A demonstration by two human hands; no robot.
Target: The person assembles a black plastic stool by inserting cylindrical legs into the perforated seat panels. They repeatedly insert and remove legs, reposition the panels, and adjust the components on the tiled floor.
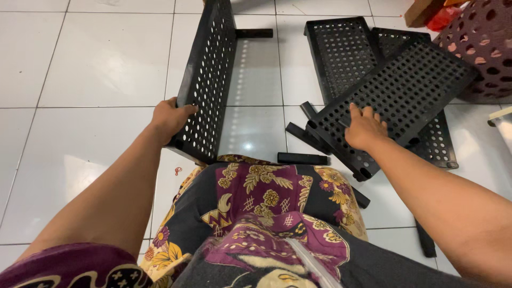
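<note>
Your left hand [169, 118] clasps the near left edge of a black perforated panel [209, 74] that stands on its long edge on the tiled floor [96, 64]. Its long axis runs away from you, and a short black tube sticks out to the right from its far end. The fingers curl round the edge, so that grip is closed on the panel.

Your right hand [365, 128] lies flat on a second panel [400, 90], fingers spread, palm pressed on the near left corner; nothing is pinched. This panel lies across a pile, its long axis running from near left to far right. It sits to the right of the standing panel, well apart from it, so each hand has its own panel.

I count four panels: one standing, one under your right hand, and two more beneath it. Loose black tubes [303, 158] lie on the floor between panels and your lap; at least four show. A patterned cloth [266, 202] covers your knees. A dark red perforated basket [482, 42] stands at the far right corner.
</note>
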